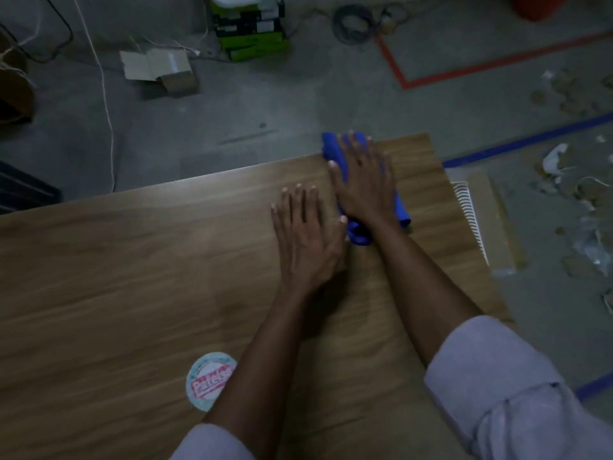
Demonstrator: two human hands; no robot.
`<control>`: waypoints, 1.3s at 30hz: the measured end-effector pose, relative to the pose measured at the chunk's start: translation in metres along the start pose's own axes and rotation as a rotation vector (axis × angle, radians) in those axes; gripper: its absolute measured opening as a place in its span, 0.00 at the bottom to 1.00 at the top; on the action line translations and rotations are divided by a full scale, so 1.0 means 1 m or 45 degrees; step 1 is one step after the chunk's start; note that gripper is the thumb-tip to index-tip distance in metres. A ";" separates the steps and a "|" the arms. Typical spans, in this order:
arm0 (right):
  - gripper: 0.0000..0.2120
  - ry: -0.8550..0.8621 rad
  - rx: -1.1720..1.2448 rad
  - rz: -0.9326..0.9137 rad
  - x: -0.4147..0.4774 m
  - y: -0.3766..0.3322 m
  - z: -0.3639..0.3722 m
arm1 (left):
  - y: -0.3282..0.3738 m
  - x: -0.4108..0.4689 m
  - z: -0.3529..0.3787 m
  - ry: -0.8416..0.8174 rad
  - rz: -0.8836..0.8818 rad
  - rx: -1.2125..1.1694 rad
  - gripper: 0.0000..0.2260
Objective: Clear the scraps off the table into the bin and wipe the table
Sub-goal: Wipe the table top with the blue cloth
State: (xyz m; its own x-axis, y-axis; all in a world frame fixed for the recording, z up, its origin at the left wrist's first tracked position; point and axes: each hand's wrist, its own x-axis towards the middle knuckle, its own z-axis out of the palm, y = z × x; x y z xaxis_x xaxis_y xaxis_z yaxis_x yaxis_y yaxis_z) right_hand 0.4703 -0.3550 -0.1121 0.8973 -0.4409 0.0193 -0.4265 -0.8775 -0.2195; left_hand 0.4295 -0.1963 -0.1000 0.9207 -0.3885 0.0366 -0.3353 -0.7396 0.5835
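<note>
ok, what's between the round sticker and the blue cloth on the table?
Head view: the left hand, flat on the table, and its forearm cross that stretch; otherwise bare wood. The right hand presses the blue cloth.

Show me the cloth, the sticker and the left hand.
cloth (331, 147): head view, far end beyond the fingertips.
sticker (207, 381): head view, middle of the visible part.
left hand (306, 240): head view, back of the hand.

Both bare forearms (265, 343) reach forward side by side, pale rolled-up sleeves (491, 376) near the elbows. Left hand (306, 237) flat, palm down, fingers straight, slightly spread. Right hand (361, 184) ahead of it, flat, palm down, fingers spread.
</note>
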 end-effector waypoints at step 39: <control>0.32 0.098 0.038 0.717 -0.136 0.082 -0.025 | 0.036 -0.010 0.035 -0.003 0.203 0.304 0.28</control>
State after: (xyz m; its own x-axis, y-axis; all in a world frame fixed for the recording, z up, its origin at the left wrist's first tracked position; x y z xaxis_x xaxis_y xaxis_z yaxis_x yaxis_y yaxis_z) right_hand 0.3103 -0.3718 -0.1086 0.5214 -0.8525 -0.0381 -0.8322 -0.4981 -0.2438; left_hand 0.4015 -0.2383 -0.1082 0.8523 -0.5113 0.1104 -0.5134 -0.7774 0.3633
